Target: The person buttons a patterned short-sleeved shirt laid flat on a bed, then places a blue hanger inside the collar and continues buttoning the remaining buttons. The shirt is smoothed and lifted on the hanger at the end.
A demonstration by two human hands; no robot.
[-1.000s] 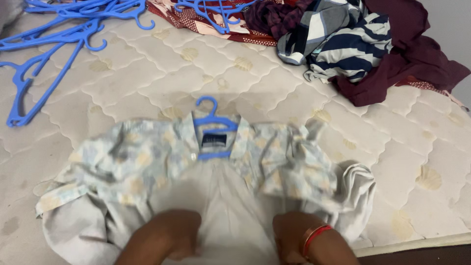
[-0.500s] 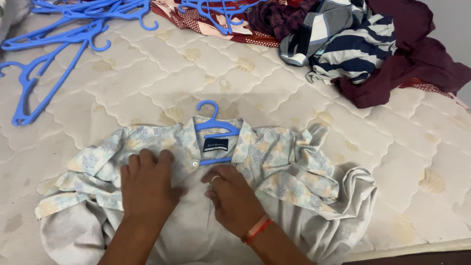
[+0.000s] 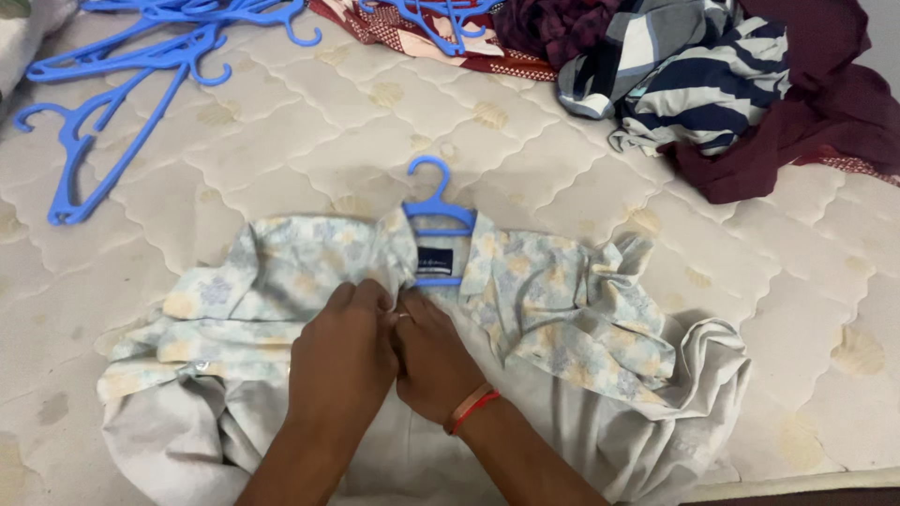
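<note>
Head view: left hand [image 3: 342,351] and right hand [image 3: 431,361] touching, fingers pinched on the shirt [image 3: 553,319] placket just below the collar. Dark rectangular label [image 3: 434,260] at 12 o'clock of the hands, inside the blue hanger [image 3: 438,208]. Shirt lies mid-mattress [image 3: 309,141].

Bare forearms, no sleeves, right hand [image 3: 433,361] — ring on one finger, red-and-pale wrist bands [image 3: 471,409]
</note>
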